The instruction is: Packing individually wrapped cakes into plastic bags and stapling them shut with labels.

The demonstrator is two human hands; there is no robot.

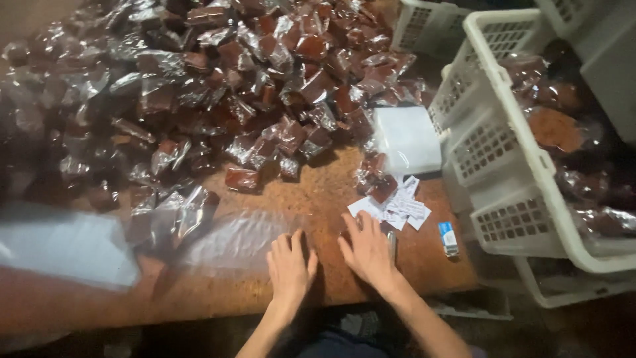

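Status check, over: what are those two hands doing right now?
Left hand flat on clear plastic sheet, empty. Right hand flat on table, by paper slips. Wrapped brown blocks piled beyond.

Heap of clear-wrapped reddish-brown block packets (218,86) covers far side of wooden table (318,199). White stack of flat plastic bags (405,139) at heap's right edge. Small white paper labels (397,207) scattered just near side of stack. Small blue-white box (448,237) right of labels. Clear empty wrapper (232,235) left of labels. More wrapped packets in white plastic basket (503,166) right of table.
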